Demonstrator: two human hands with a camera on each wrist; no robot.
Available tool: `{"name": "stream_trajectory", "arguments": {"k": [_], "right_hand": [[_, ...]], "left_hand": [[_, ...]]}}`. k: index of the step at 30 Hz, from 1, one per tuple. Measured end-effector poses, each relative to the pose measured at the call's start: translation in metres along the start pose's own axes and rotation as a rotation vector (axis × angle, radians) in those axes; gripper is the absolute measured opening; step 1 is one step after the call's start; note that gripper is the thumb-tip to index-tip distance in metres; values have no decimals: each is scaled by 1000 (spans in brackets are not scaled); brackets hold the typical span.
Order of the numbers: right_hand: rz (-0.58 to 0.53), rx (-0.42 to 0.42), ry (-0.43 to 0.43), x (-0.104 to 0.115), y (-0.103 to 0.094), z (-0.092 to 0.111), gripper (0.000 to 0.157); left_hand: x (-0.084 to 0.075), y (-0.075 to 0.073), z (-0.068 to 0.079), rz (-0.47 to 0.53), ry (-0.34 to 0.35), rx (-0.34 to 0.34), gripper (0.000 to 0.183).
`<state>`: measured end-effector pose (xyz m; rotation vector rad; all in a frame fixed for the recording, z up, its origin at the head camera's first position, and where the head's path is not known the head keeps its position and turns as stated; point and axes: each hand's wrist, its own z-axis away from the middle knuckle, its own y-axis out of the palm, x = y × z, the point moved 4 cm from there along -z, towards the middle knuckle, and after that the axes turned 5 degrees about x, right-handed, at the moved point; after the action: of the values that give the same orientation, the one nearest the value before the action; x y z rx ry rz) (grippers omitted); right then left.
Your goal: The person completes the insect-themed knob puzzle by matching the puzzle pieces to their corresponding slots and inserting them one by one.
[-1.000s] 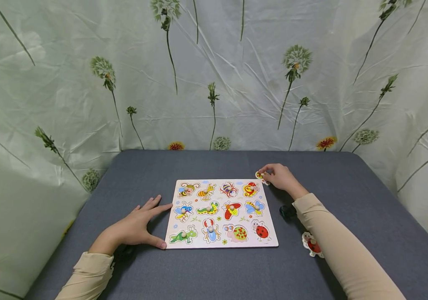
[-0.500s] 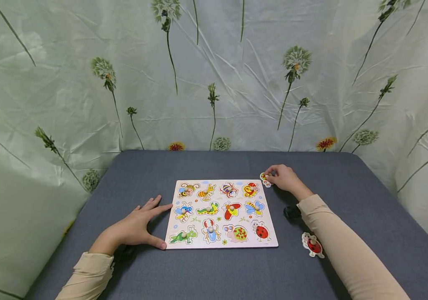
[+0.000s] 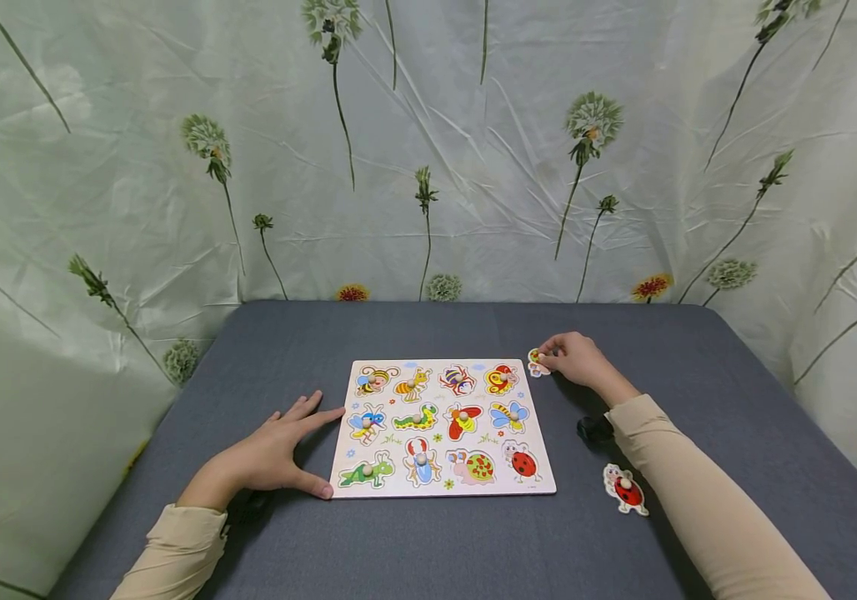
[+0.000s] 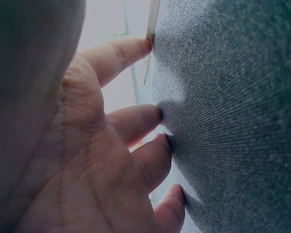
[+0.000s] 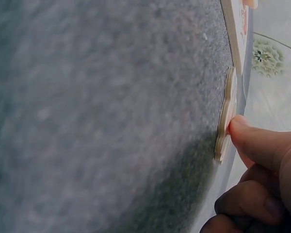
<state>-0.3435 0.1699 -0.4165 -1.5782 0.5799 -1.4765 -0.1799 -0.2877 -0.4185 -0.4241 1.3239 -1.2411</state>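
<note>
A wooden peg puzzle board [image 3: 398, 446] with insect pieces lies mid-table in the head view. Spread fingers of my left hand [image 3: 271, 454] reach its left side, with thumb at the near left corner and index fingertip at the edge; in the left wrist view the other fingertips touch the cloth. Just off the board's far right corner, my right hand [image 3: 577, 358] pinches a snail puzzle piece [image 3: 538, 369], partly covered by the fingers. The right wrist view shows the piece [image 5: 225, 116] flat, close over the cloth. A ladybug piece [image 3: 627, 489] with a knob lies right of the board.
The board's snail picture [image 3: 473, 467] and ladybug picture [image 3: 524, 463] show no knobs; the other shapes carry knobbed pieces. Grey cloth [image 3: 436, 550] covers the table. A flowered curtain [image 3: 503, 233] hangs behind it. A dark object [image 3: 595, 430] sits by the right sleeve.
My right hand has drawn the snail piece a little rightward and toward me, away from the board's far corner, turning it slightly. The left hand and the board have stayed put.
</note>
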Motion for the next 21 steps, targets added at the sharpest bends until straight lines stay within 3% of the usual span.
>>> {"name": "stream_trajectory", "arguments": {"k": [21], "right_hand": [[-34, 12, -3, -13, -5, 13, 26]], "left_hand": [[1, 0, 0, 6, 7, 3, 119]]}}
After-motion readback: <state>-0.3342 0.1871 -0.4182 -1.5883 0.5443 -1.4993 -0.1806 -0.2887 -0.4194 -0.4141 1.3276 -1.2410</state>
